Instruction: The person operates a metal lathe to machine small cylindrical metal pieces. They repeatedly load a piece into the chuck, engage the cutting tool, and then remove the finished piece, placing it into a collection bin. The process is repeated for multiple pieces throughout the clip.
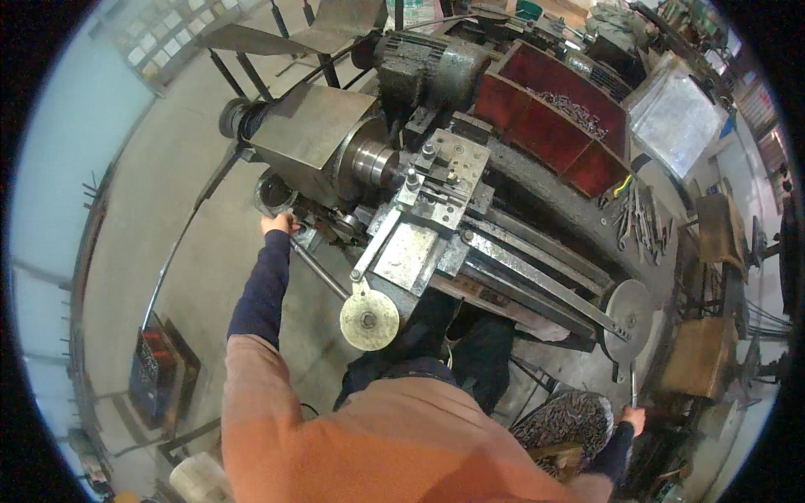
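Note:
My left hand [279,223] is closed beside the lathe's headstock, right at the lower edge of a round, dark-mouthed metal cup [272,193]. The upper end of a metal bar [320,268] also comes close to its fingers, so what they grip is unclear. Far to the right, my right hand [635,419] wraps round a metal lever handle [634,384], which hangs from a grey disc [631,318]. A long flat link [545,289] joins this disc to the tool slide [453,180]. The slide's tool posts stand beside the round chuck [375,162]. A second, smaller disc [369,320] sits nearest my body.
Behind the slide, a red metal bin [537,113] holds small metal pieces. Wrenches [641,222] lie on the bench at right. An electric motor [432,67] stands behind the headstock. A container of dark small parts [566,419] is beside my right forearm; a dark box [155,377] stands at left.

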The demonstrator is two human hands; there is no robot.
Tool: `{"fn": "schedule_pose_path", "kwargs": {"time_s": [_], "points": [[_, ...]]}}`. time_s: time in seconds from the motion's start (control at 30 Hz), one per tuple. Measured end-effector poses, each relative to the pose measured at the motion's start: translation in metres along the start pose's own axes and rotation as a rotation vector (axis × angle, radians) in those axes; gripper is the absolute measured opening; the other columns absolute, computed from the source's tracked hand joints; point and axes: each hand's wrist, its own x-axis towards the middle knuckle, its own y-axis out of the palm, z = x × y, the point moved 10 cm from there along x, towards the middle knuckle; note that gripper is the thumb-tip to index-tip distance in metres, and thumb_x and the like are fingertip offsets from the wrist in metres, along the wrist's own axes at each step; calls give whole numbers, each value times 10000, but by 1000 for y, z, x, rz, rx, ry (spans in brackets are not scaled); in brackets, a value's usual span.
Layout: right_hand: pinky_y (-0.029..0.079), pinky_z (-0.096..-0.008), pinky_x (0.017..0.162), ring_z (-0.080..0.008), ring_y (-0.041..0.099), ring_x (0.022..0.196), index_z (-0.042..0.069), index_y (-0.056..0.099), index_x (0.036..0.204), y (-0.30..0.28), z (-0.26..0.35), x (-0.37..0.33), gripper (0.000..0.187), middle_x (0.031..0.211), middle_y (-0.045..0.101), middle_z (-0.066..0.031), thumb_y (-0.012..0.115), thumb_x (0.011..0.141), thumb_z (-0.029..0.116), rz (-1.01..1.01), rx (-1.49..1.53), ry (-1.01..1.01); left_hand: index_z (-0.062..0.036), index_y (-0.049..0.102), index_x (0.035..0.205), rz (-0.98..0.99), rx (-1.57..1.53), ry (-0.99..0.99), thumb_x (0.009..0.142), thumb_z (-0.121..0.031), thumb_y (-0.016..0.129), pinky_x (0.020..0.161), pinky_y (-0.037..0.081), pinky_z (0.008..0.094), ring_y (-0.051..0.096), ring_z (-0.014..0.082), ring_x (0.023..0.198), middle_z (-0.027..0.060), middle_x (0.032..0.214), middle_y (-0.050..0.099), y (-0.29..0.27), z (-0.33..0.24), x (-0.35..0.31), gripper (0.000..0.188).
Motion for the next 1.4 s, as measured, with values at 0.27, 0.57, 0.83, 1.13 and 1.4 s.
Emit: {"fn": "schedule_pose_path", "kwargs": {"time_s": [0.27, 0.57, 0.83, 1.13, 1.4], "points": [[467, -425, 787, -344, 587, 933, 21, 604, 922, 4, 3, 72, 383, 1001, 619, -171, 666, 674, 306, -44, 93, -44, 170, 438, 743, 147, 2, -235, 655, 38, 500, 414, 505, 386, 590, 299, 456, 218, 625, 576, 7, -29, -31, 170], [477, -415, 758, -337, 600, 909, 30, 628, 922, 1, 3, 42, 391, 973, 628, -179, 657, 670, 327, -85, 122, -54, 173, 385, 842, 166, -86, 1, 680, 41, 493, 412, 499, 395, 589, 312, 455, 249, 646, 571, 9, -7, 3, 235], [481, -416, 771, -283, 617, 940, 37, 655, 929, 11, -13, -51, 342, 994, 638, -157, 544, 728, 291, -19, 113, 121, 75, 433, 912, 41, -310, -245, 713, 23, 484, 391, 476, 350, 599, 264, 461, 187, 672, 604, 16, 14, -14, 211], [447, -428, 830, -360, 580, 971, 31, 637, 979, 13, 3, -108, 433, 1027, 615, -189, 538, 721, 364, 101, 229, 167, 84, 418, 907, 52, -174, -96, 720, 38, 469, 372, 472, 326, 601, 242, 464, 187, 679, 603, 5, 33, 15, 199], [477, -433, 776, -357, 600, 908, 37, 627, 933, 3, 7, -16, 341, 977, 632, -167, 530, 732, 295, 3, 71, -2, 112, 410, 913, 12, -70, -145, 724, 17, 485, 352, 449, 325, 598, 242, 445, 185, 652, 609, -2, 17, 6, 224]]}}
